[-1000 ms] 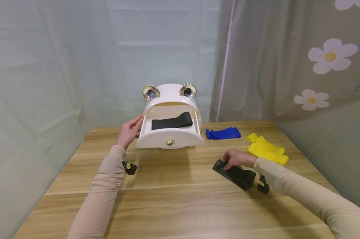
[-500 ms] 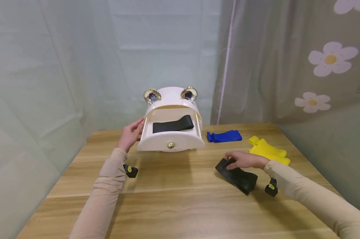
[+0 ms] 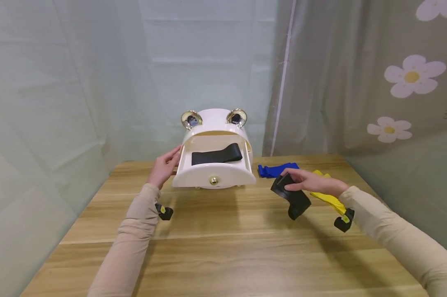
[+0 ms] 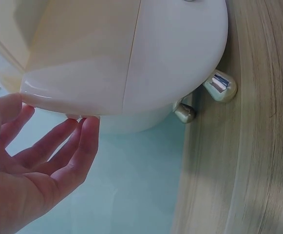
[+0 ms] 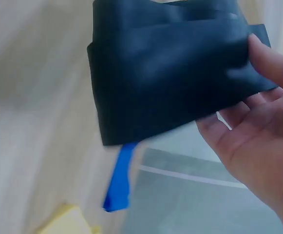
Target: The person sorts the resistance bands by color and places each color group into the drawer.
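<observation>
On the table stands a white frog-faced box (image 3: 214,119) with gold-rimmed eyes, its drawer (image 3: 197,178) pulled out. A folded black resistance band (image 3: 216,156) lies in the drawer. My left hand (image 3: 164,169) rests its fingertips against the box's left side; in the left wrist view the thumb (image 4: 9,106) lies at the box's edge. To the right, my right hand (image 3: 312,182) pinches a second folded black resistance band (image 5: 165,83) between thumb and fingers, held above the table with one end hanging down.
A folded blue band (image 3: 277,170) lies right of the box. A yellow band (image 3: 329,200), partly hidden by the right hand, lies farther right on the wooden table (image 3: 208,255). Curtains (image 3: 208,62) stand behind and at the sides.
My right hand has lifted the black resistance band off the table, and its lower end now hangs bent. The left hand keeps its place at the box.
</observation>
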A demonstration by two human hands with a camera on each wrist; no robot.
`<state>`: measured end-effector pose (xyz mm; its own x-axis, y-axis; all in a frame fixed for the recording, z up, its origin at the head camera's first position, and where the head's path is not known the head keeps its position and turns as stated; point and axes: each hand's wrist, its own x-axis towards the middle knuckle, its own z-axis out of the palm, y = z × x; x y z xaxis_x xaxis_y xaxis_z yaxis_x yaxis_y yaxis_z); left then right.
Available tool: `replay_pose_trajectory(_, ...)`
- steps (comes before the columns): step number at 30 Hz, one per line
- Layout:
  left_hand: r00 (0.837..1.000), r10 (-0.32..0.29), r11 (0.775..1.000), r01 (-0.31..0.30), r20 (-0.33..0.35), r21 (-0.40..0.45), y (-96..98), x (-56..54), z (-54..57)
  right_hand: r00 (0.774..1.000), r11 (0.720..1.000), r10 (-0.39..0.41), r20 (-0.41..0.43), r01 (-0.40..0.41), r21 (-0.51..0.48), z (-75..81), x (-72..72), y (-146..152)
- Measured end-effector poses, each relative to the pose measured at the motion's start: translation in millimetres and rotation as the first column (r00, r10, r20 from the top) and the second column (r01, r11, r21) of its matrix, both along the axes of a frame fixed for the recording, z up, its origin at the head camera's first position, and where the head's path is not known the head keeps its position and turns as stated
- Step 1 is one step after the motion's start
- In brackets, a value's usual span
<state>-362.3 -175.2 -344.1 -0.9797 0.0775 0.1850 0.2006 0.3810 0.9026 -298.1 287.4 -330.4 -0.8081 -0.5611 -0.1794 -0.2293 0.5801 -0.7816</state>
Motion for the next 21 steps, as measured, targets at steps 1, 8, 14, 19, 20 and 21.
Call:
replay_pose_trajectory(1, 1.000, 0.001, 1.000, -0.001, 0.001, 0.003, 0.2, 0.0, 0.0, 1.000, 1.000, -0.013, -0.009, 0.013, -0.003, 5.8, -1.0, 0.4)
replay_pose_trajectory(8, 1.000, -0.002, 0.999, 0.001, 0.021, 0.040, 5.0, 6.0, 4.0, 0.992, 0.995, -0.099, -0.076, 0.101, 0.024, 42.3, -7.0, 2.7)
replay_pose_trajectory(14, 0.999, 0.010, 0.998, -0.012, 0.033, 0.054, 3.1, 3.0, 1.0, 0.981, 0.987, -0.157, -0.110, 0.158, 0.000, 70.2, -13.3, -4.2)
replay_pose_trajectory(19, 0.999, 0.015, 0.999, -0.017, 0.037, 0.052, 0.2, 0.1, -1.3, 0.973, 0.987, -0.160, -0.165, 0.163, 0.006, 92.7, -15.5, -15.2)
replay_pose_trajectory(20, 0.999, 0.016, 0.999, -0.018, 0.038, 0.050, -0.1, 0.3, -1.0, 0.971, 0.986, -0.159, -0.180, 0.164, 0.015, 96.6, -16.3, -17.9)
replay_pose_trajectory(21, 0.999, 0.015, 0.999, -0.017, 0.039, 0.050, -0.1, 1.2, -0.2, 0.970, 0.986, -0.160, -0.185, 0.167, 0.023, 100.4, -17.2, -20.3)
